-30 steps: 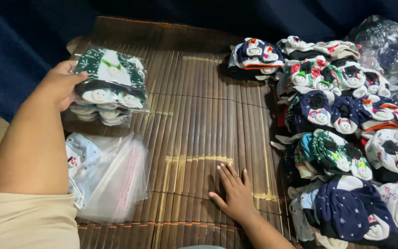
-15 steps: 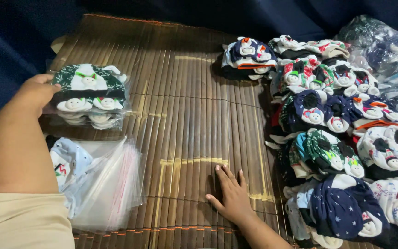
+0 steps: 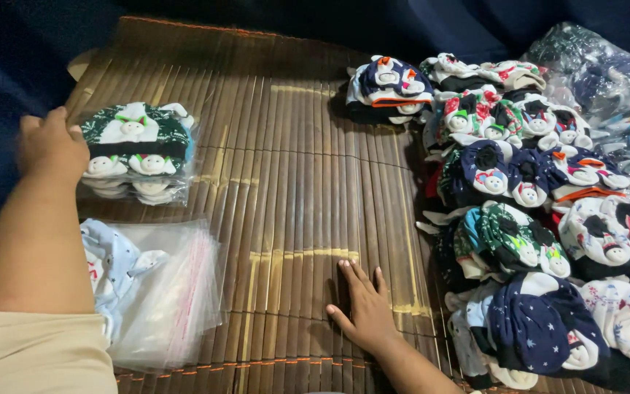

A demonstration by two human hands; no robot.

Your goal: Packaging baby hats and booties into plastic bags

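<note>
1. Right hand (image 3: pixel 364 315) flat and open on the bamboo mat (image 3: pixel 293 168), near edge, holding nothing, unmoved.
2. Left hand (image 3: pixel 51 148) closed on the bagged bundle (image 3: pixel 136 153), shifted leftward to the mat's left edge, set down above the empty clear bags (image 3: pixel 162 292).
3. Bundle: green-and-white snowman pieces, stacked in clear plastic.

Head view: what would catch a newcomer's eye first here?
Most striking is the heap of colourful patterned fabric bundles with small snowman faces, filling the right side of the brown slatted bamboo mat. At far left, the left hand grips a clear bag packed with green and white snowman pieces. The right hand lies flat on the mat.
</note>
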